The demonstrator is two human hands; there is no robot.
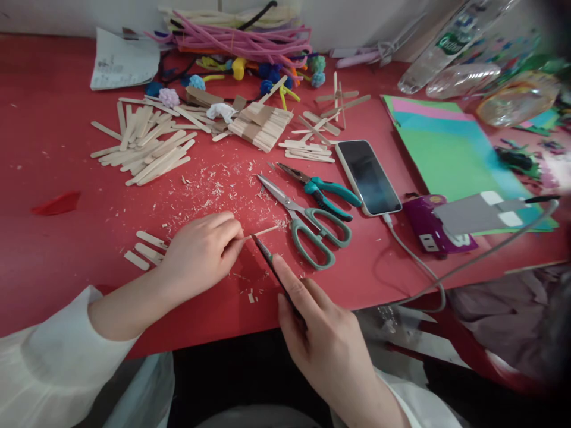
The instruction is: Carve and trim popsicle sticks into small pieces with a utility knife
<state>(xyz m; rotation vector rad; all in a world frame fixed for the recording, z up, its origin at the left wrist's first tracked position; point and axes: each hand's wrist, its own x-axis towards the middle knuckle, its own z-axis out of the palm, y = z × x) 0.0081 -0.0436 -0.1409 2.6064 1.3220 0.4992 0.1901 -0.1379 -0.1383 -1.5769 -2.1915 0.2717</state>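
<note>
My left hand (pixel 203 252) is closed in a pinch around one end of a thin wooden craft stick (pixel 266 231), which points right over the red table. My right hand (pixel 325 336) grips a narrow dark knife (pixel 264 249), its index finger stretched along the back. The knife's tip meets the stick close to my left fingertips; most of the handle is hidden in my palm. Short cut stick pieces (pixel 145 249) lie left of my left hand. Pale wood shavings (pixel 216 187) are scattered beyond both hands. Green-handled scissors (pixel 307 223) lie open just past the knife.
Teal-handled pliers (pixel 328 190) and a phone (pixel 369 178) on a charging cable lie beyond the scissors. Loose craft sticks (pixel 147 145) and a bundle of sticks (pixel 263 126) sit farther back, before pink pipe cleaners (pixel 241 38). Coloured paper (pixel 446 148) and a power adapter (pixel 473 214) are right.
</note>
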